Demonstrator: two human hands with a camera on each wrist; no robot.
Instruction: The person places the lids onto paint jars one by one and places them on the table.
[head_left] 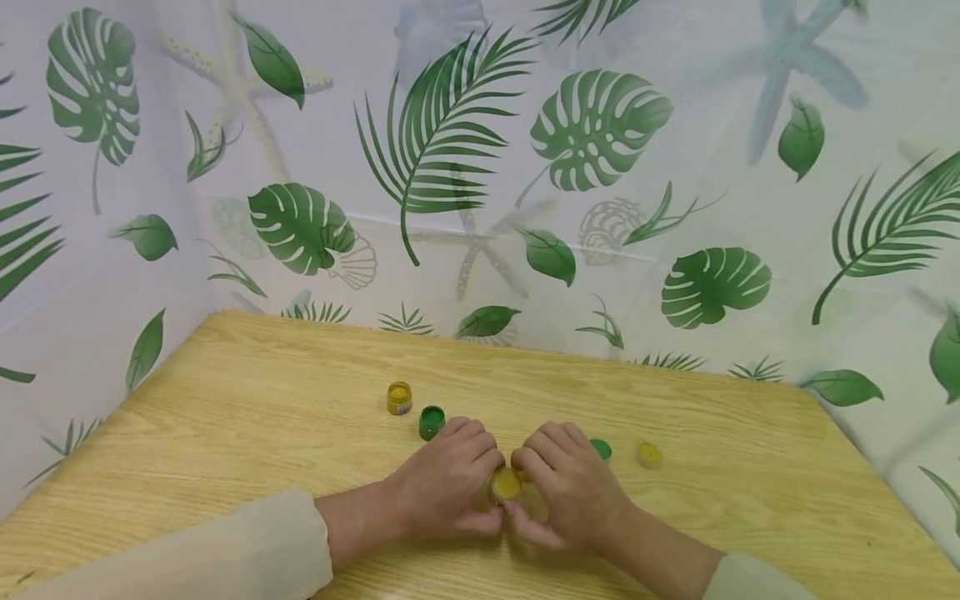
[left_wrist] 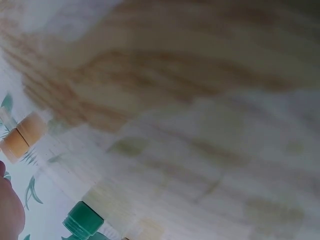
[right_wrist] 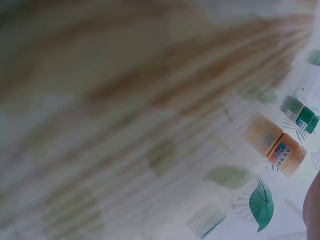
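A small round paint jar [head_left: 506,483] with a yellow-orange top stands between the two hands, near the front of the table. My left hand [head_left: 450,483] grips it from the left, fingers curled on its far side. From the other side my right hand [head_left: 573,487] holds it, the thumb at its near rim. Just beyond the left fingers is an open green paint jar [head_left: 432,422], with an open dark-yellow paint jar [head_left: 400,398] farther back. The left wrist view also catches a green jar [left_wrist: 83,220]; the right wrist view, an orange jar [right_wrist: 283,152] with a printed label.
Behind the right hand lies a partly hidden green lid [head_left: 601,449]. To its right is a yellow lid [head_left: 649,455]. The wood-grain table [head_left: 247,400] meets a leaf-patterned sheet [head_left: 465,242] at its back and left.
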